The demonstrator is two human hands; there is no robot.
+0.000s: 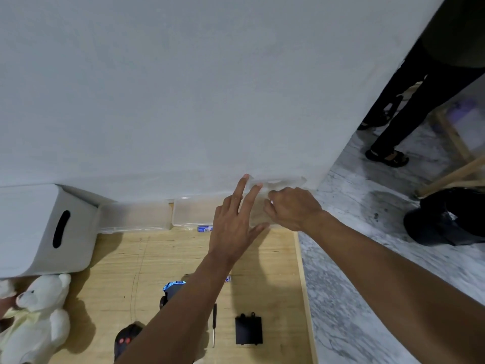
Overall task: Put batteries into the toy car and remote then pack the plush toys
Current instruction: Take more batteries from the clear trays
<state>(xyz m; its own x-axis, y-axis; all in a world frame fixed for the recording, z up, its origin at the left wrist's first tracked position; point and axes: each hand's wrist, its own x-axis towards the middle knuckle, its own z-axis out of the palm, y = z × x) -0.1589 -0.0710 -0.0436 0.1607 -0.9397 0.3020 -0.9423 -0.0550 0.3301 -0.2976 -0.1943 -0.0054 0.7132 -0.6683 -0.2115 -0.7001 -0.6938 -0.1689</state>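
- The left hand (232, 227) is open, with straight fingers spread apart. Its fingertips touch the clear box (257, 208) at the far right corner of the table (275, 258).
- The right hand (292, 207) has curled fingers that grip the same clear box from the right side. Which part they pinch is hidden behind the knuckles.
- One blue battery (204, 228) lies at the far edge, just in front of another clear box (194, 211). Its long axis runs along that edge, left to right.
- A second battery (227, 279) shows only one end beside the left forearm.
- The toy car (170, 288) is near the middle of the table, mostly covered by the forearm, so I cannot tell where it points.
- The remote (126, 337) lies at the near edge with its red buttons up.
- The screwdriver (214, 324) lies with its long axis from far to near, the thin tip toward the near edge.
- The black battery cover (248, 329) lies flat just right of the screwdriver.
- A white plush bear (39, 319) lies at the near left corner, below the white bin (31, 227).
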